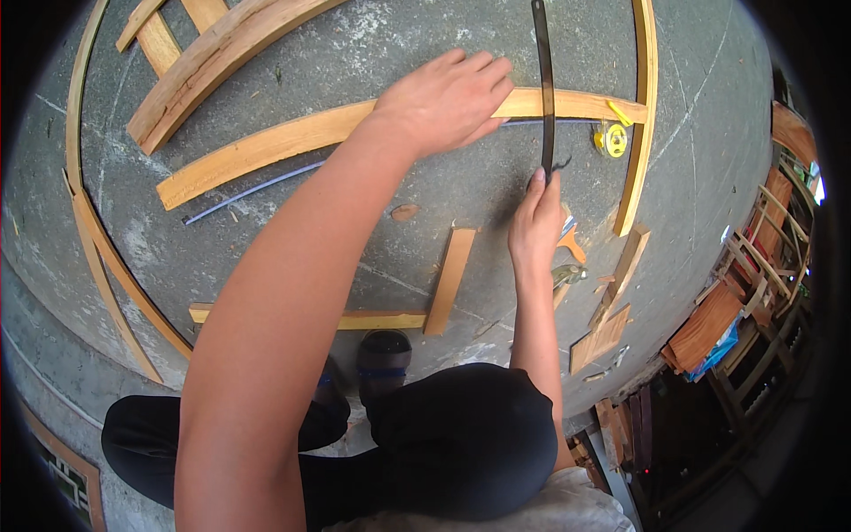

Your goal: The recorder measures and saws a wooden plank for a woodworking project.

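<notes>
Pale timber lies across a gray concrete floor [417, 257], where a crouching person in black trousers [461, 443] works with both hands over one long plank [257, 155]. The plank runs from the left to the right of the scene, its right end meeting a narrow batten [643, 151] set crosswise to it. The left hand [443, 102] lies palm down over the plank, right of its middle; whether its fingers clamp the edges cannot be told. The right hand [536, 222] — well apart from the left and nearer the person — is closed around the near end of a dark flat strip [547, 97], which crosses above the plank and reaches beyond its far edge, a small hole at its far tip.

Along the plank's near side runs a thin bluish rod [253, 191], with a yellow roll [612, 140] close to the right end and a small yellow piece [619, 113] on the plank above it. An orange-handled brush [573, 244] lies just right of the right hand. Nearer the person, a short board [449, 279] stands out by a dark shoe [384, 355]; a thick beam [213, 71] lies far left — and stacked lumber [709, 324] fills the right.
</notes>
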Action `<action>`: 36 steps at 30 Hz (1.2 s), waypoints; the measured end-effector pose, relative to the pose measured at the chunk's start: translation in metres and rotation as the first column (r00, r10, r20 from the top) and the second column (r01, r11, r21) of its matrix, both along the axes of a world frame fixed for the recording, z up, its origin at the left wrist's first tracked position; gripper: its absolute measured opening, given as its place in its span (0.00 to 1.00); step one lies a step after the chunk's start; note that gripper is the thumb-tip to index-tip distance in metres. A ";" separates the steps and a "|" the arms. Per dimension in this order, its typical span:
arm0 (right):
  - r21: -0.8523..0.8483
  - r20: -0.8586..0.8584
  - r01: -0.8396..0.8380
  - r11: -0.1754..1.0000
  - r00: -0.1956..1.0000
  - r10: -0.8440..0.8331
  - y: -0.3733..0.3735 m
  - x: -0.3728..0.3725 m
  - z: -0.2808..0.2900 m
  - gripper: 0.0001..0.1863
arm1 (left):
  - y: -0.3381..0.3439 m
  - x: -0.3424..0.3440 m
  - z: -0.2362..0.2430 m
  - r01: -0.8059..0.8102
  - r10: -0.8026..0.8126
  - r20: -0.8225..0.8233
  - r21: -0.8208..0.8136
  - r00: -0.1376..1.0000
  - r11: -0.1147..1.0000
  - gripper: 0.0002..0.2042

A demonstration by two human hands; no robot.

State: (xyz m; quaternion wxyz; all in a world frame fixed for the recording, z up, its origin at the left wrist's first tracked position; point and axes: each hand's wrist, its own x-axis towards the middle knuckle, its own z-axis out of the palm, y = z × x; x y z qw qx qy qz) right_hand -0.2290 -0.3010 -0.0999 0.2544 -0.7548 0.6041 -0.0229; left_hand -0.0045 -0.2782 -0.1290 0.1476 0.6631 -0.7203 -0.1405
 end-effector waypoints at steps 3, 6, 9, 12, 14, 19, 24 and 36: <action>-0.037 -0.021 -0.090 0.995 0.996 0.090 -0.018 0.025 0.007 0.15 | 0.001 -0.001 -0.007 -0.029 0.027 -0.016 -0.086 0.999 0.996 0.18; -0.044 0.007 -0.099 0.994 0.995 0.099 -0.015 0.024 0.002 0.15 | 0.002 -0.001 -0.009 -0.027 0.026 -0.018 -0.095 1.000 0.995 0.18; 0.018 0.016 -0.006 1.000 1.000 0.006 0.006 0.003 0.001 0.15 | 0.001 -0.001 -0.007 -0.018 0.017 -0.013 -0.076 1.000 0.997 0.18; 0.021 0.009 -0.003 1.000 1.000 0.003 0.007 0.007 0.002 0.16 | 0.003 0.000 -0.004 -0.010 0.010 -0.001 -0.045 1.000 0.999 0.18; 0.010 -0.025 -0.009 1.000 1.000 0.009 0.000 0.008 0.001 0.16 | 0.001 -0.001 -0.007 -0.019 0.018 -0.009 -0.081 1.000 0.997 0.18; -0.004 -0.016 -0.081 0.997 0.997 0.081 -0.001 0.000 0.007 0.16 | 0.002 -0.001 -0.004 -0.007 0.006 -0.004 -0.061 1.000 0.998 0.18; 0.017 -0.015 0.013 1.000 1.000 -0.013 0.014 -0.010 0.006 0.17 | -0.001 -0.002 -0.003 -0.006 0.006 -0.008 -0.019 1.000 1.000 0.19; 0.011 -0.027 -0.001 1.000 1.000 0.001 0.006 -0.008 -0.005 0.19 | 0.001 -0.001 -0.004 -0.002 0.002 0.000 -0.037 1.000 0.999 0.18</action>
